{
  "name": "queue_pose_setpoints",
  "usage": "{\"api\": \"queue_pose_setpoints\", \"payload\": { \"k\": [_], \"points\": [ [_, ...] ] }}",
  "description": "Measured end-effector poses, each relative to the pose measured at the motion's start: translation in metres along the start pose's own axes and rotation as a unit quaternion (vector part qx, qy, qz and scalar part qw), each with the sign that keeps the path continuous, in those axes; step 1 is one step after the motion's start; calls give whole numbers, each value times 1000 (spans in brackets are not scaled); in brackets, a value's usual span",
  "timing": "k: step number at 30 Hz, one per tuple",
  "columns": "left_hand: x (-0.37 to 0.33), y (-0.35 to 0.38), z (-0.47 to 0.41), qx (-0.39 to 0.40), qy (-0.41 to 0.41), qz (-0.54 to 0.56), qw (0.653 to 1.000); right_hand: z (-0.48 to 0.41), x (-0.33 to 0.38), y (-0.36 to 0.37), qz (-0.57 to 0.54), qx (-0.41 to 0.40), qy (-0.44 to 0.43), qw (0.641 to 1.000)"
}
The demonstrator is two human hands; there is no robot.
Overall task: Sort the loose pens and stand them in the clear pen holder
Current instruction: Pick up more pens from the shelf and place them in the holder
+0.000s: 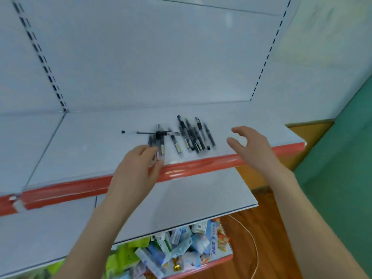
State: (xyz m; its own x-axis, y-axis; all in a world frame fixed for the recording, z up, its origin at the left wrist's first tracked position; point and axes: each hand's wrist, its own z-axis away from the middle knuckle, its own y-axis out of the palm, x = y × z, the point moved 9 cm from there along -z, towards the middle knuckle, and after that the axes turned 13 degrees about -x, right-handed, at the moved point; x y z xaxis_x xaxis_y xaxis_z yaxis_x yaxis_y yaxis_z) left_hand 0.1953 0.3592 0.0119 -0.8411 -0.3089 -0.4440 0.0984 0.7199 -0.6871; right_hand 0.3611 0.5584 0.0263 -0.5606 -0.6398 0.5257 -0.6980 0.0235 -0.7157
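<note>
Pens (196, 137), black and loose, are laid in two clusters on a white shelf (90, 146); the near ends of the left cluster (161, 141) are covered by the left hand (134, 170), and barrel labels are blurred beyond reading. Whether that hand grips them cannot be told; the right hand (251, 148) is held spread beside the pens, touching nothing. A red edge strip (197, 164), lower shelf (191, 198), heaped packets (187, 244), wooden floor (267, 228) and green wall (342, 158) are recorded.
</note>
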Motion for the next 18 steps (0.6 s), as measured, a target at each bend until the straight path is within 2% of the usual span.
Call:
{"api": "queue_pose_setpoints", "payload": {
  "k": [3,5,7,9,15,18],
  "points": [
    [18,16,-37,12,-19,-52,998,-24,1,27,-1,52,-21,998],
    [28,34,-56,65,-18,-111,991,-36,0,44,2,80,-28,996],
    [42,49,-68,129,-25,-204,970,-47,-1,63,5,115,-30,993],
    [53,53,-73,164,-71,-258,949,-58,-1,79,11,143,-36,989],
    [47,64,-69,144,-175,-305,925,-85,3,107,38,188,-92,977],
    [43,68,-72,134,-222,-294,920,-96,4,115,36,220,-108,969]
  ]
}}
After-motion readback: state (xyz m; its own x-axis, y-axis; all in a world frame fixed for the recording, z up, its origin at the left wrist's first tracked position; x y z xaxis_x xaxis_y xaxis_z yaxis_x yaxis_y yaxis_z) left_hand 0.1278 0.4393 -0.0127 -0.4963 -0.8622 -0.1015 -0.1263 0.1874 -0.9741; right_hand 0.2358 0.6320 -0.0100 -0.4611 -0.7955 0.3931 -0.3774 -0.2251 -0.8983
